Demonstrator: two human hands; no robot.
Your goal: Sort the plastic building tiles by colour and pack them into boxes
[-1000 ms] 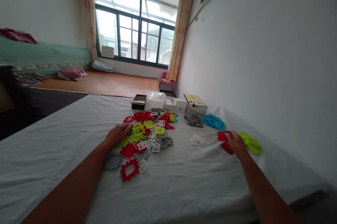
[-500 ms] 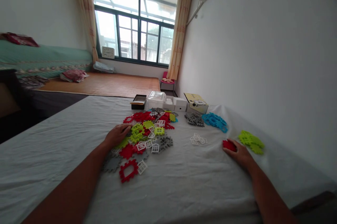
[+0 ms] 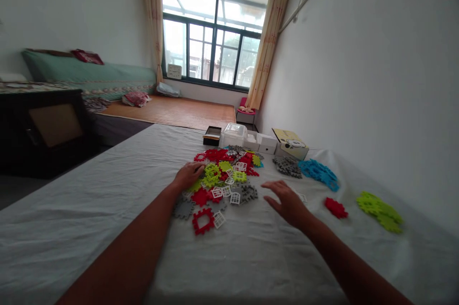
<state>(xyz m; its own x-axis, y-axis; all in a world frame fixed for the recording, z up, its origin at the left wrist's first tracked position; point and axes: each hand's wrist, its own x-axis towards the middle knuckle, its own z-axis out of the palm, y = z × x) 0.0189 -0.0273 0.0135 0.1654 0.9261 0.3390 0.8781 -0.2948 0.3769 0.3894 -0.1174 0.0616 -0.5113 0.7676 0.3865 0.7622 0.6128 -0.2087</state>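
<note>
My left hand point(image 3: 188, 175) rests at the left edge of a mixed pile of toothed plastic building pieces, its fingers stretched over the lime green pieces point(image 3: 212, 174). Nothing shows in its grasp. To the right of the pile, my right hand point(image 3: 285, 201) is open over the cloth, thumb and fingers apart and pointing at the grey pieces point(image 3: 248, 193). It partly hides a white window-frame piece point(image 3: 301, 197). A red piece point(image 3: 336, 207) lies on the cloth farther right. A red frame piece point(image 3: 202, 221) forms the pile's near end.
Sorted grey point(image 3: 287, 166), blue point(image 3: 318, 174) and lime green pieces point(image 3: 379, 211) lie along the right side. Behind stand a black box point(image 3: 212, 136), a clear plastic container point(image 3: 234, 135), white boxes point(image 3: 267, 143) and a yellow box point(image 3: 290, 143). The wall borders the right.
My right hand has let go of the red piece beside the lime green ones and moved left toward the mixed pile. My left hand stays at the pile's edge. The view has turned left.
</note>
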